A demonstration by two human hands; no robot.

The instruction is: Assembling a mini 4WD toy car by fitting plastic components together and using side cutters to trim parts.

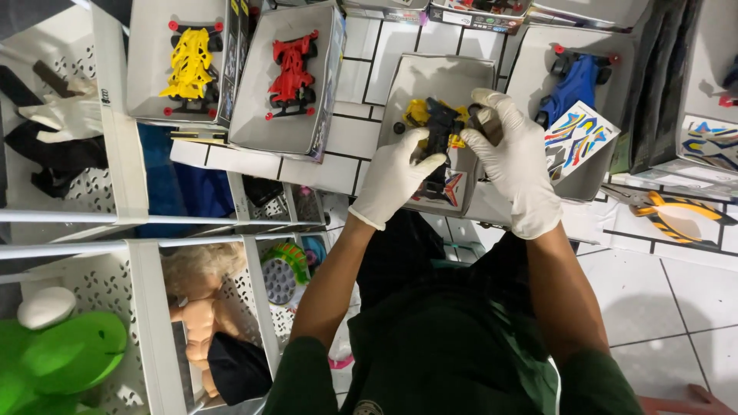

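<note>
Both hands wear white gloves and hold a small black and yellow toy race car (436,123) over an open grey box (438,73) on the tiled floor. My left hand (396,175) grips the car's near end from the left. My right hand (513,157) holds its right side, fingers curled over a wheel. A sticker sheet (446,192) lies in the box under the car.
Open boxes hold a yellow car (190,65), a red car (292,69) and a blue car (575,83) with a sticker sheet (575,138). Orange-handled cutters (676,211) lie on the right. White baskets (131,184) on the left hold gloves, a doll and a green toy.
</note>
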